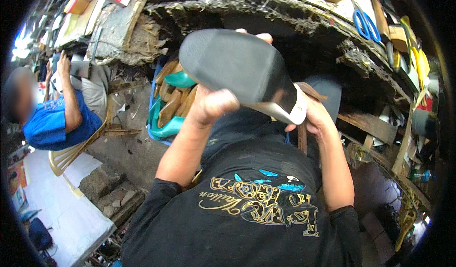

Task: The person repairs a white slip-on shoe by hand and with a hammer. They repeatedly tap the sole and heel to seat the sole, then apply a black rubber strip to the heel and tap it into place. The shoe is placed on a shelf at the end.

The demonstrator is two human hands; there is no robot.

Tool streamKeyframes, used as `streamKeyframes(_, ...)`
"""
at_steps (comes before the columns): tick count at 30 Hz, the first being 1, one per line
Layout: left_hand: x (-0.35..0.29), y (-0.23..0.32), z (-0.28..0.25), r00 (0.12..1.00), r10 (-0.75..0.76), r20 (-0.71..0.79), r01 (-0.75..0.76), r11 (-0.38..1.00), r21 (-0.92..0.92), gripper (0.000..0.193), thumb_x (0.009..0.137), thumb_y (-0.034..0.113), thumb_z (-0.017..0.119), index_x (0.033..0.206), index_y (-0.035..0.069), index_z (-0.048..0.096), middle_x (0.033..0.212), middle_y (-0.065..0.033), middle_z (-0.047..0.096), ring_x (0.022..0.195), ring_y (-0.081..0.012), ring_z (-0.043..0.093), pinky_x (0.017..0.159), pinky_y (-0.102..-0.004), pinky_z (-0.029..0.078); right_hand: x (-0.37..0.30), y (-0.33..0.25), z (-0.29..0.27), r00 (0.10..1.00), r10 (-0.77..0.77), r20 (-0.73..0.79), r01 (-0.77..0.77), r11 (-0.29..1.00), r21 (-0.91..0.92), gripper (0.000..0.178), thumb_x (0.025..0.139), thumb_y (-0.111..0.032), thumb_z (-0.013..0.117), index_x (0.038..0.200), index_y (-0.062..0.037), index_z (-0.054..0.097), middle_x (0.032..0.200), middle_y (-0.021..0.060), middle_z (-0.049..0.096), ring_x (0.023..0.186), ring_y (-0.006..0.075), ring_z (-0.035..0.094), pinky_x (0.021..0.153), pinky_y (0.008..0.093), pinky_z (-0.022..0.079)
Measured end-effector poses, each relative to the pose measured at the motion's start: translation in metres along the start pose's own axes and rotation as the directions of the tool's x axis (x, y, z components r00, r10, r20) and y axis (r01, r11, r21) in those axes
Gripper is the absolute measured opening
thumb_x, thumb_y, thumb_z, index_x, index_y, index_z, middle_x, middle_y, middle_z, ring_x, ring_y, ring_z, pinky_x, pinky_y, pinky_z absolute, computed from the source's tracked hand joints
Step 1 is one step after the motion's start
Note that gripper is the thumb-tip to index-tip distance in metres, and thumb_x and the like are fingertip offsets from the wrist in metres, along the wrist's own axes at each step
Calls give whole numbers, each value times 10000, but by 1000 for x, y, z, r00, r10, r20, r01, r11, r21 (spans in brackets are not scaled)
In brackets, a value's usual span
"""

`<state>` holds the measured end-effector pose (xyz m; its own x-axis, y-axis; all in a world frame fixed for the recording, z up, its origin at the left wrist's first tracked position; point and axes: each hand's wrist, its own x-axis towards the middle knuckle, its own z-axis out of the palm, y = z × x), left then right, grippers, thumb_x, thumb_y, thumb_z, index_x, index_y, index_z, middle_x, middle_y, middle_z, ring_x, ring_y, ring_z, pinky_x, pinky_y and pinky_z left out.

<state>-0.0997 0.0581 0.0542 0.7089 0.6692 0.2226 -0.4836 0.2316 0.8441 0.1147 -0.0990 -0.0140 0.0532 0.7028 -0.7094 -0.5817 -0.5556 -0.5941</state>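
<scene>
Left hand [213,104]: fist clenched on shoe [240,69], sole up. Right hand [316,117]: wrapped round heel end and brown tool [302,136]. Sole work under way, apparently.

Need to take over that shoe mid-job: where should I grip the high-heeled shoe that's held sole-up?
Probably around the narrow waist of the high-heeled shoe, coming from above. The broad dark sole faces up, and the left hand and right hand already occupy the underside and heel end.
</scene>
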Motion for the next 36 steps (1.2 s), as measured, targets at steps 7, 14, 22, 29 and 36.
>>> streamKeyframes(7,-49,44,35,922,-369,116,386,878,-283,1270,768,734,740,1605,-62,214,1659,-229,298,1513,-318,352,1256,-465,263,2,-4,-22,880,-469,-76,453,876,-166,383,969,-289,745,1184,10,645,1074,117,745,963,189,721,900,352,582)
streamKeyframes(14,-60,46,14,756,-639,-140,560,743,-365,830,931,196,744,1571,-47,274,1603,-240,378,1344,-260,530,1127,-373,454,-6,-20,-30,775,-632,7,605,740,-294,443,902,-238,811,1220,27,651,1121,149,750,984,193,720,898,357,571)
streamKeyframes(22,-60,-15,-6,496,-818,292,820,329,-469,691,948,294,754,1468,-26,430,1252,-233,660,1120,-303,702,929,-444,614,3,-36,-26,692,-717,79,690,626,-362,518,942,-262,778,1351,9,611,1136,135,744,1018,187,697,892,349,562)
streamKeyframes(29,-51,-81,11,637,-746,196,719,483,-500,623,935,323,750,1416,1,517,1263,-262,659,1129,-376,691,879,-488,632,-33,-44,-47,625,-743,-238,366,549,-751,368,948,-345,758,1120,-27,689,859,24,667,805,150,648,716,301,541)
streamKeyframes(36,-45,-146,27,548,-836,-12,686,458,-566,475,935,141,764,1332,-9,550,1136,-106,713,985,-163,723,853,-314,625,-91,-35,-78,852,-358,-380,155,869,-470,289,917,-320,784,959,-72,642,700,-28,560,528,42,524,443,214,455)
